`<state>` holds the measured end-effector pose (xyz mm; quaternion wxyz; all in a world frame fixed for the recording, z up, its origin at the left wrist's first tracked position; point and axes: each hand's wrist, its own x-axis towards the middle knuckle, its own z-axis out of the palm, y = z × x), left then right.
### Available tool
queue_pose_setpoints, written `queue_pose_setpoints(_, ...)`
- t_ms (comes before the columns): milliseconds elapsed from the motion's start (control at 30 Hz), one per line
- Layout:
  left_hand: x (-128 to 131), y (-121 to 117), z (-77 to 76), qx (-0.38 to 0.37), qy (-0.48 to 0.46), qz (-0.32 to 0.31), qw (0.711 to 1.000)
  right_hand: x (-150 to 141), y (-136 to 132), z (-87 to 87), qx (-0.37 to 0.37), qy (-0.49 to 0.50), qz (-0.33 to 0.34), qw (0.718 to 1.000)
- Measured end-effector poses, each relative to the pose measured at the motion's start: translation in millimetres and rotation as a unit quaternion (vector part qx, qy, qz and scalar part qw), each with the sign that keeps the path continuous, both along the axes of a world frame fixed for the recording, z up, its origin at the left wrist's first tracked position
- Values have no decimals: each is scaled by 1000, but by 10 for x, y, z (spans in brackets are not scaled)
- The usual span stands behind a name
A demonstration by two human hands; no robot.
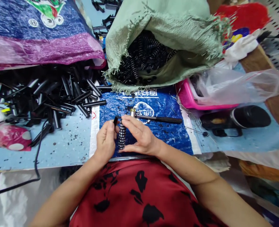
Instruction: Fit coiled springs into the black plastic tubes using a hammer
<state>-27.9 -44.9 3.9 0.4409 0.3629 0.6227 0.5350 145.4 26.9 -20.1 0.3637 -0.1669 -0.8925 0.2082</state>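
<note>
Left hand (pixel 106 138) pinches a small black piece (pixel 116 121); right hand (pixel 140 135) grips a white-patterned strip (pixel 122 136) at six o'clock over the blue sheet (pixel 171 134). Hammer (pixel 157 119) just beyond at one, black plastic parts (pixel 66 85) at ten, green sack (pixel 186 26) crowding twelve.

Beyond and left of the left hand (pixel 105 138), a circled R (pixel 33 22) stands on the blue-and-purple bag (pixel 47 47). Ahead of the right hand (pixel 141 135), the blue sheet (pixel 169 134) bears white Chinese characters (pixel 140 93), too unclear to read surely.
</note>
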Motion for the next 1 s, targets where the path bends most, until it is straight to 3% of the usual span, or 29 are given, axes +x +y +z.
queue_pose_setpoints(67, 8, -1, -31, 11, -14, 7, 1000, -24, -21, 26, 24, 8, -9, 1000)
queue_pose_setpoints(233, -42, 8, -167, -16, -179, 6, 984, -31, -23, 37, 37, -6, -32, 999)
queue_pose_setpoints(467, -107, 48, -165, -56, -220, -13, 974, -56, -40, -34, 46, -42, -51, 997)
queue_pose_setpoints(533, -183, 55, -163, -62, -178, -25, 982, 48, 19, -66, 28, -65, -55, 996)
queue_pose_setpoints(633, -416, 54, -192, -29, 34, -24, 999, 371, 168, -155, 12, -112, -141, 984)
queue_pose_setpoints(700, -607, 59, -224, -10, 199, -44, 979, 607, 261, -227, 20, -176, -222, 959)
queue_pose_setpoints(767, -766, 84, -251, -15, 295, -86, 952, 758, 300, -263, 33, -223, -253, 941)
queue_pose_setpoints(867, -882, 148, -272, -58, 289, -148, 944, 740, 236, -180, 49, -187, -242, 951)
queue_pose_setpoints(1000, -868, 185, -294, -116, 213, -171, 955, 398, 106, 36, 39, -78, -200, 976)
